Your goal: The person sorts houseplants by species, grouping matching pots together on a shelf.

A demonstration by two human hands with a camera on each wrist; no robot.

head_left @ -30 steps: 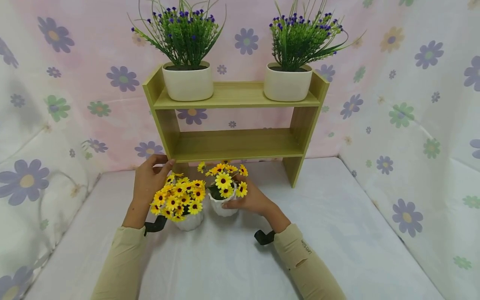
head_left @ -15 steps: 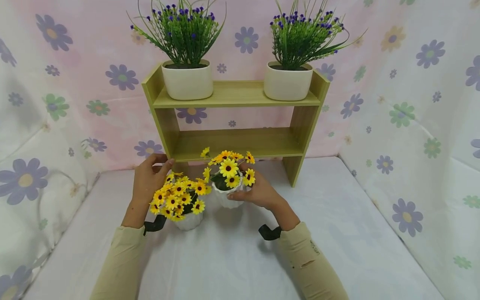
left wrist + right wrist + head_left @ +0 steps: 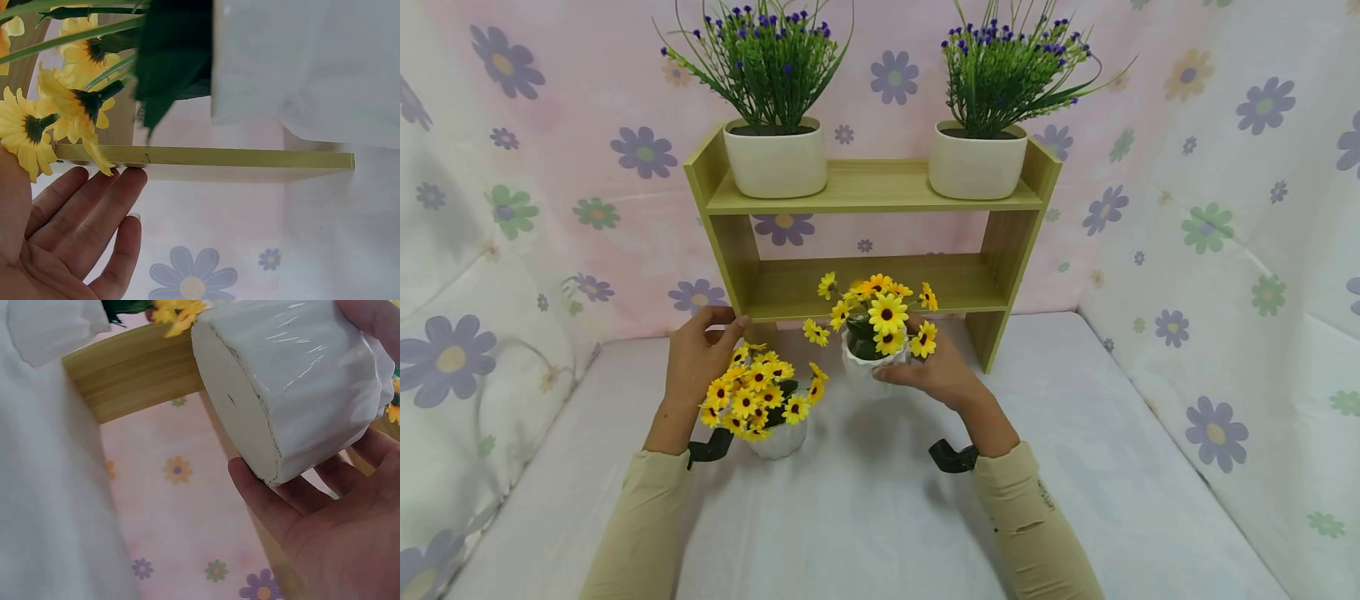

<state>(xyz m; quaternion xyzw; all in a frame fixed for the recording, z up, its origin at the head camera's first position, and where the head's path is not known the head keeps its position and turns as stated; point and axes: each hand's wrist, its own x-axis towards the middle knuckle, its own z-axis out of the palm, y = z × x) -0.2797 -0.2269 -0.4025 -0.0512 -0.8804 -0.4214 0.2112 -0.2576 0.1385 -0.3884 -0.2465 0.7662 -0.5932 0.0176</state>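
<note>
My right hand [image 3: 943,371] grips a white fluted flowerpot [image 3: 874,367] with yellow daisy-like flowers [image 3: 887,313], raised above the table in front of the shelf's lower board. In the right wrist view the pot [image 3: 300,381] is tilted and its flat underside shows, with fingers [image 3: 269,500] along its side. My left hand [image 3: 696,362] touches the left side panel of the wooden shelf [image 3: 880,287]; in the left wrist view its fingers [image 3: 103,212] reach up fairly straight to the panel's edge [image 3: 250,157]. A second pot of yellow flowers [image 3: 778,440] stands on the table beside my left wrist.
Two cream pots [image 3: 777,167] with purple-flowered grassy plants stand on the shelf's top board, one at each end. A white cloth [image 3: 820,533] covers the table. Flower-patterned curtains [image 3: 1150,150] hang behind and on both sides.
My right hand has lifted the flowerpot off the table and carried it up and to the right, towards the shelf. My left hand has stayed at the side panel.
</note>
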